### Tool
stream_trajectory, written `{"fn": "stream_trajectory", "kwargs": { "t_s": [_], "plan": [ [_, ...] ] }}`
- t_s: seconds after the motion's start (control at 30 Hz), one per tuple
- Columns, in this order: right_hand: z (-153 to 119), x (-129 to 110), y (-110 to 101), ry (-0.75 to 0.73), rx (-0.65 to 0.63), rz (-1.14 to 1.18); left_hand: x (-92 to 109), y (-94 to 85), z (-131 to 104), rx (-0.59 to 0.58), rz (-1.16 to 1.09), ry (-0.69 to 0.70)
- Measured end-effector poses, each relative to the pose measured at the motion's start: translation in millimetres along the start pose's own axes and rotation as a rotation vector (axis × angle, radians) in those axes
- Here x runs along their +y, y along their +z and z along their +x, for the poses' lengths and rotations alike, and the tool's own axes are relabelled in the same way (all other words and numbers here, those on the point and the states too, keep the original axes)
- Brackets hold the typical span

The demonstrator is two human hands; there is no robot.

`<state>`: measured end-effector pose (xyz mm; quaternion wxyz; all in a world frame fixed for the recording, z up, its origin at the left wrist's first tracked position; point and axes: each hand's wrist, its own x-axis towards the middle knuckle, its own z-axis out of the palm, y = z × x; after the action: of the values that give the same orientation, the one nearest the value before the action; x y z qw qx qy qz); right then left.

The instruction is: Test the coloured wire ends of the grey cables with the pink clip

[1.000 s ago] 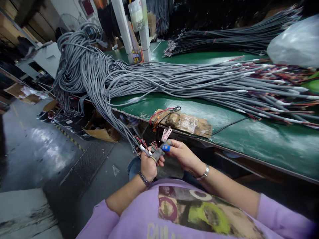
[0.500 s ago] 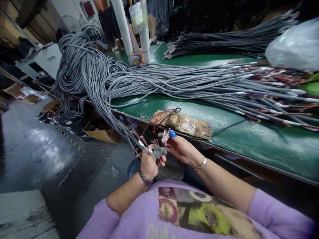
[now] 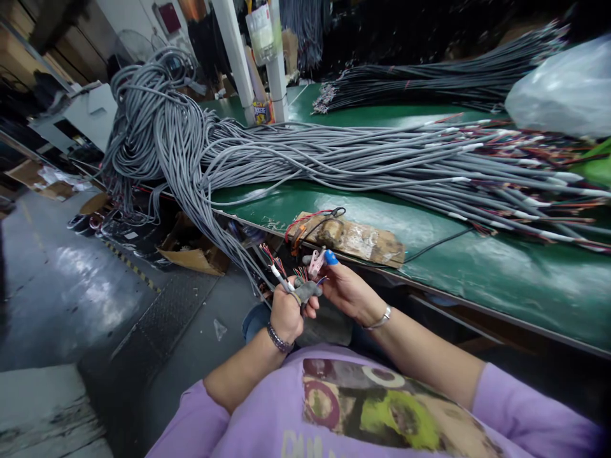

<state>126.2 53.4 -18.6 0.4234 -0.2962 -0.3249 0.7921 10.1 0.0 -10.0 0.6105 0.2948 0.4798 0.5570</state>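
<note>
My left hand [image 3: 287, 312] is closed around the stripped ends of several grey cables [image 3: 255, 273], with grey covers on some of its fingers. Thin coloured wires [image 3: 300, 272] fan out above its fingertips, and one white-sleeved cable end [image 3: 275, 272] sticks up beside them. Close against it, my right hand [image 3: 351, 291] has its fingers curled in by a thin purple wire [image 3: 323, 280]; a blue cover [image 3: 330, 257] caps one digit. A small pink clip-like piece [image 3: 316, 263] shows at these fingers. What they pinch is too small to make out.
A wooden block [image 3: 367, 242] with red and black leads lies at the green table's [image 3: 458, 254] front edge. Behind it stretches a thick bundle of grey cables [image 3: 334, 149], coiled at the left. Black cables [image 3: 420, 86] and a plastic bag [image 3: 563, 89] lie farther back.
The white-sleeved cable end and its coloured wires at my left hand have risen and stand more separate. Both hands stay nearly in place.
</note>
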Motion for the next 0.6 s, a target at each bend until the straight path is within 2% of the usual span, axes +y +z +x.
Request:
{"fn": "stream_trajectory", "kwargs": {
  "t_s": [0.1, 0.17, 0.33, 0.43, 0.6],
  "plan": [
    [-5, 0, -7, 0.105, 0.037, 0.167, 0, -1.4, -2, 0.007, -0.009, 0.015],
    [-10, 0, -11, 0.147, 0.002, 0.153, 0, -2.6, -5, 0.016, -0.012, 0.016],
    [-25, -2, -14, 0.114, -0.13, -0.048, -6, -7.2, -14, 0.017, 0.008, 0.039],
    [-28, -3, -10, 0.066, -0.102, -0.201, -9, -11.1, -15, -0.011, 0.071, 0.035],
    [-27, -7, -3, 0.035, -0.093, -0.365, -11, -16.3, -15, -0.153, 0.223, 0.001]
  ]
}}
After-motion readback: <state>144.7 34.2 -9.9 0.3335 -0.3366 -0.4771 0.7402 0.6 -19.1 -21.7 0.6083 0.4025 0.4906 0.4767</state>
